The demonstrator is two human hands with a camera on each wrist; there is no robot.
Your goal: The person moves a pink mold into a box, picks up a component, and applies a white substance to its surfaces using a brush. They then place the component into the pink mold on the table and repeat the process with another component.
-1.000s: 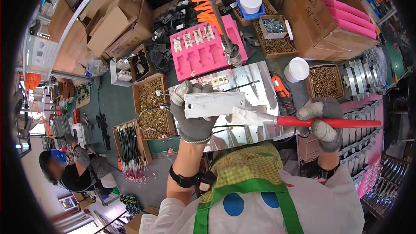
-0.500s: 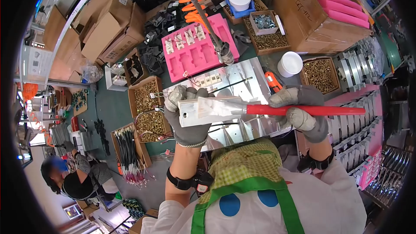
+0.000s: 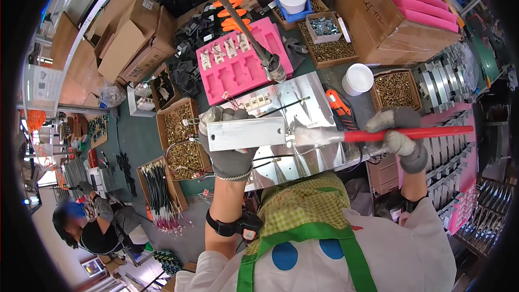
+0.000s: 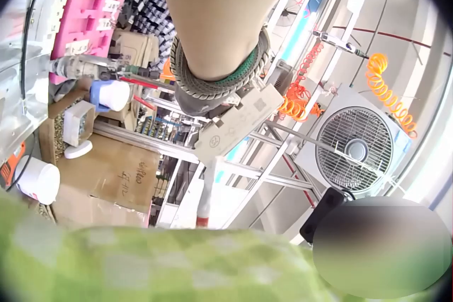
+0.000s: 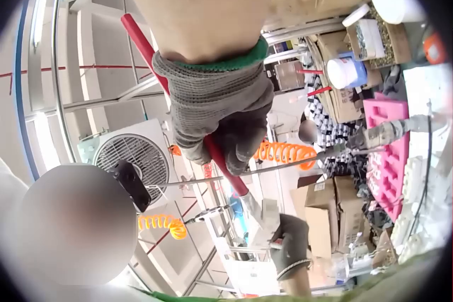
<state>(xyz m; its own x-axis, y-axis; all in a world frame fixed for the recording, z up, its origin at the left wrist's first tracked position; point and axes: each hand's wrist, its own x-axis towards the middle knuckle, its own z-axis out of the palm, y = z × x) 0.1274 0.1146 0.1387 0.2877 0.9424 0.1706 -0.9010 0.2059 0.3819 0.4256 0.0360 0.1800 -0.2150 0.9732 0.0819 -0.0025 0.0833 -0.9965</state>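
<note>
In the head view my gloved left hand [image 3: 231, 162] holds a flat whitish block [image 3: 246, 134] from below, its long face up. That face has a small hole near each end and looks streaked with white. In the left wrist view the block's side shows notches. My gloved right hand [image 3: 409, 151] grips the red handle [image 3: 446, 131] of a brush, thumb and fingers around it. The brush's pale bristles [image 3: 311, 136] point left, tip right at the block's right end. Beneath both lies a shiny metal panel [image 3: 319, 157] with a row of small white parts.
A pink foam tray [image 3: 259, 38] holds several white parts, with a hanging screwdriver [image 3: 274, 67] over it. A white tub [image 3: 358, 79], an orange-and-black tool [image 3: 338, 103] and boxes of brass screws [image 3: 397, 89] stand around the panel. Another person sits at the left.
The brush swept left over the block's face, then back right to its right end. My right hand moved left and back with it; the left hand keeps its hold on the block.
</note>
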